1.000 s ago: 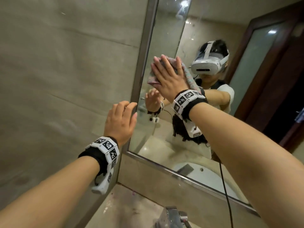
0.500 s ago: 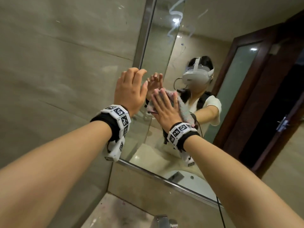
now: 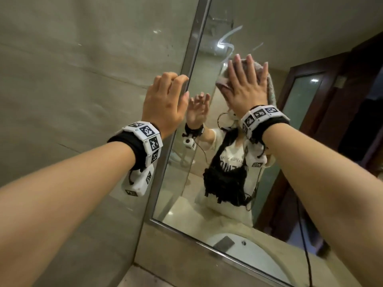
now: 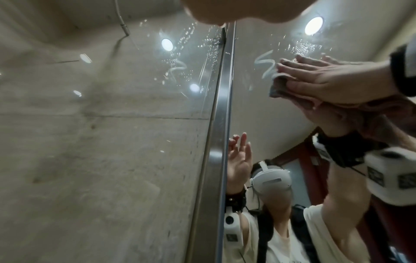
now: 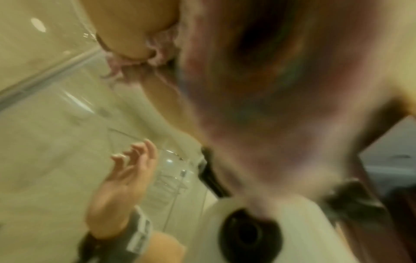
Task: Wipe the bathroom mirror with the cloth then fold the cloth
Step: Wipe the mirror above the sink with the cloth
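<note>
The mirror (image 3: 259, 27) hangs in a metal frame (image 3: 186, 79) on a tiled wall. A white smear (image 3: 228, 41) crosses the glass near the top. My right hand (image 3: 246, 85) lies flat with straight fingers on the pinkish-grey cloth (image 3: 221, 82) and presses it to the glass just under the smear. From the left wrist view, the right hand (image 4: 326, 80) covers the cloth (image 4: 279, 89) beside the smear (image 4: 263, 62). My left hand (image 3: 165, 100) is raised at the frame's left edge with loosely bent fingers, holding nothing. The right wrist view is blurred; cloth (image 5: 157, 53) shows under the palm.
The grey tiled wall (image 3: 83, 79) meets the mirror frame at the left. A white basin (image 3: 248, 253) and a dark wooden door (image 3: 331, 96) show only as reflections. A stone ledge (image 3: 186, 255) runs under the mirror. A black cable (image 3: 304, 235) hangs by my right forearm.
My right hand has slid the cloth up and to the right, away from the left hand, up to the white smear. The left hand stays by the frame edge.
</note>
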A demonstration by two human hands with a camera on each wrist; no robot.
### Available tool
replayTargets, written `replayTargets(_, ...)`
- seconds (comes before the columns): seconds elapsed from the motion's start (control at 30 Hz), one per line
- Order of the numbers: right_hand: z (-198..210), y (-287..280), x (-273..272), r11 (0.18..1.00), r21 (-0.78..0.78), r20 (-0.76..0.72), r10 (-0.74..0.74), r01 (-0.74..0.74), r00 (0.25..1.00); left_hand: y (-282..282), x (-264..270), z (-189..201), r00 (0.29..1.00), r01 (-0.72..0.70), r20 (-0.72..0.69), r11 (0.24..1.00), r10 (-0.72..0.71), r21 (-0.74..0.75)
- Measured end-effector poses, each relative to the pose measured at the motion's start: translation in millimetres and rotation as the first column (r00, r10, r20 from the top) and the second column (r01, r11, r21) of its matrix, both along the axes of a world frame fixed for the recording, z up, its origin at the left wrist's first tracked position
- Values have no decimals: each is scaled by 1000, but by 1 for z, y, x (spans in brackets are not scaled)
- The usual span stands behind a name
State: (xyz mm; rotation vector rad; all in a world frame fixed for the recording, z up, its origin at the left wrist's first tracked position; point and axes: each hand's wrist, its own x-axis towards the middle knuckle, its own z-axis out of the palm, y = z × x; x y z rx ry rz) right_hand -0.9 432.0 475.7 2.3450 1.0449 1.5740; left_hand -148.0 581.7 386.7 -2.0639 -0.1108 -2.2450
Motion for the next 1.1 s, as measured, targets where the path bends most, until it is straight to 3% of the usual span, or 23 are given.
replayTargets(0.1, -17, -12, -1, 988, 153, -59, -4, 13, 998, 5, -5, 7, 999, -2, 36, 1000, 3, -13)
replayTargets(0.2, -38, -6, -3, 976, 212, -85, -21, 39, 996, 7, -8, 9, 999, -15, 43, 1000, 16, -23)
replayTargets(0.3, -56, 9, -4, 993, 113, -91, -34, 44, 995, 7, -9, 9, 999, -21, 45, 999, 22, -29)
replayTargets(0.43, -71, 36, -11, 982, -184, -6, -36, 34, 999, 7, -7, 9, 998, -65, 14, 997, 66, -52)
replayTargets(0.53, -52, 49, -19, 938, -343, 68, -15, 37, 998, 6, -6, 10, 996, -89, -10, 992, 88, -88)
replayTargets(0.73, 19, 67, -23, 944, -328, 100, 0, 33, 995, 4, 0, 11, 991, -133, -28, 977, 130, -166)
replayTargets(0.87, 35, 64, -18, 984, -175, 50, 18, -9, 999, 4, 1, 12, 989, -148, -44, 974, 143, -169)
replayTargets(0.97, 36, 59, -10, 997, 66, -17, 33, -31, 999, 4, 0, 11, 989, -145, -56, 977, 138, -156)
replayTargets(1.1, 27, 52, -9, 905, 426, -91, 28, 14, 995, 4, -1, 10, 987, -153, -72, 977, 143, -150)
